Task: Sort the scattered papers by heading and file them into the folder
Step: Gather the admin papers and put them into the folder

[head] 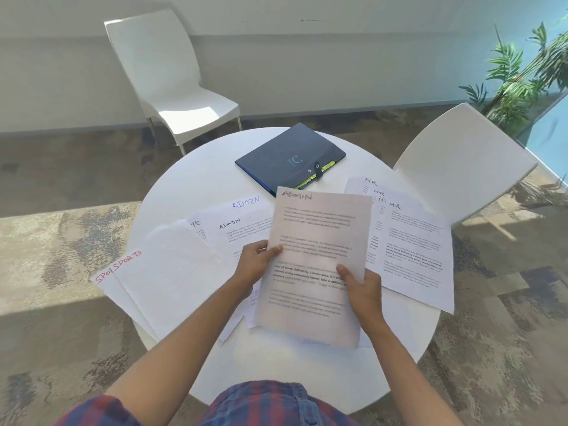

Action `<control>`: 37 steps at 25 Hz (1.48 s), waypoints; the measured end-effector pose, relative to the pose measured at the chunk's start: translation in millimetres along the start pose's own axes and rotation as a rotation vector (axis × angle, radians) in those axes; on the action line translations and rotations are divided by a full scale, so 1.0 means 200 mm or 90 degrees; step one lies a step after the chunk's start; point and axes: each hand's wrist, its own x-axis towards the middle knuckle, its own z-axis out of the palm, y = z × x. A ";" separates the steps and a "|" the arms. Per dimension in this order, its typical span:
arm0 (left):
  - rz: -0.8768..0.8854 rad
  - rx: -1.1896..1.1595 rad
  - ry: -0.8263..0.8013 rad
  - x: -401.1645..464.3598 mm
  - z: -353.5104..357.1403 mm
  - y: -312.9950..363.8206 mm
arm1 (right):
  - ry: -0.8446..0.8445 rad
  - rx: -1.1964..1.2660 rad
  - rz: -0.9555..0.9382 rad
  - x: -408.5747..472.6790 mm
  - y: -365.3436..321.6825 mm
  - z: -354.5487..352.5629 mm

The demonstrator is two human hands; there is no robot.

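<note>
- Centre of the frame: a printed sheet headed ADMIN [316,241], lifted clear of the table and tilted up toward the camera.
- The left hand [256,262] grips its left edge, thumb on the front face, fingers curled behind.
- The right hand [361,287] pinches the lower right edge, thumb on top of the page; the other fingers look tucked under the sheet, though they're hidden from here.
- Just left of it, more ADMIN papers [239,222] lie overlapping on the table.
- Lower left: the SPORTS sheets [159,272], red headings, fanned out near the table edge.
- Right of centre: the HR stack [412,241], several headings staggered one behind another.
- Upper centre, beyond the held sheet: the dark blue folder [285,158], closed, strap fastened, yellow-green tabs peeking from its edge.
- All of it sits on a round white table [172,186].
- One white chair [172,75] stands upper left, another [461,161] at the right, with a green plant [522,72] in the upper right corner.
</note>
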 end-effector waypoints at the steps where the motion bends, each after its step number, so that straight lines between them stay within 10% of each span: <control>1: -0.012 0.014 0.003 0.03 -0.01 -0.03 | 0.025 0.000 0.012 0.03 0.01 -0.03; 18: 0.015 0.734 0.204 0.46 0.27 -0.23 | 0.197 -0.012 0.046 0.40 0.07 -0.37; 37: 0.049 0.349 0.349 0.26 -0.01 -0.28 | 0.156 0.003 0.058 0.43 0.02 -0.30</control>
